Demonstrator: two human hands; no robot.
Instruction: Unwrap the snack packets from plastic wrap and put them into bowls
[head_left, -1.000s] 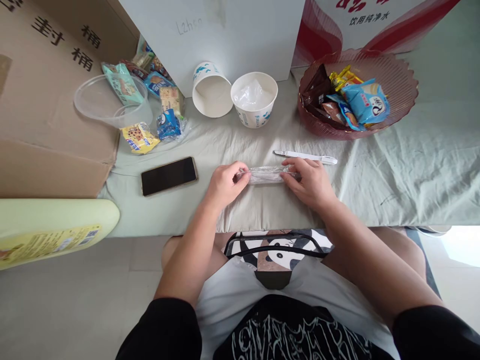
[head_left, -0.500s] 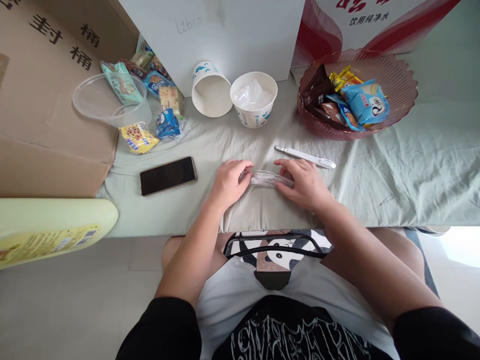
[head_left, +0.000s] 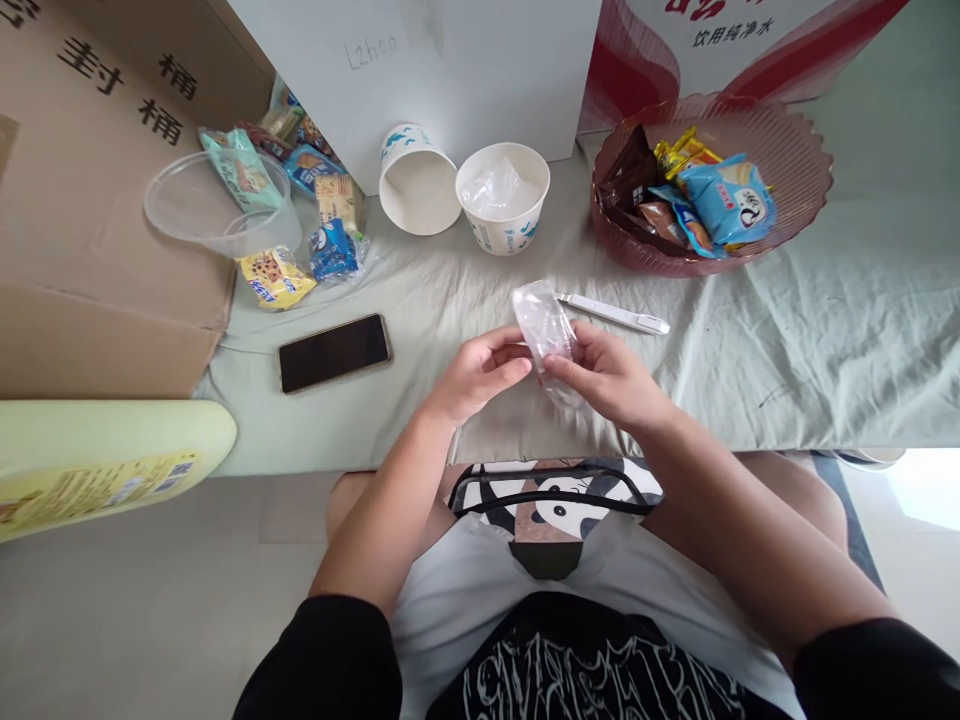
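Observation:
My right hand (head_left: 611, 375) pinches a clear, crinkled plastic wrapper (head_left: 541, 325) between thumb and fingers, holding it tilted above the cloth. Beside it, my left hand (head_left: 480, 375) has its thumb and fingers apart, with the fingertips at the wrapper's left edge; whether they touch it is hard to see. Just beyond my right fingers lies a white utility knife (head_left: 615, 313), its tip partly behind the wrapper. Further back stands a paper cup (head_left: 510, 235) with clear plastic inside, and another paper cup (head_left: 420, 190) lies on its side against it.
A phone (head_left: 335, 353) lies to the left. Behind it are packaged snacks (head_left: 277, 278) and a clear plastic tub (head_left: 225, 225). A pink glass bowl (head_left: 799, 170) with snack packets stands at the back right. Cardboard boxes (head_left: 105, 220) and a white panel (head_left: 465, 80) border the cloth-covered surface.
The wrapper, flat on the cloth between both hands before, is now lifted and turned more upright in my right hand. My left hand has shifted right and its fingers have opened.

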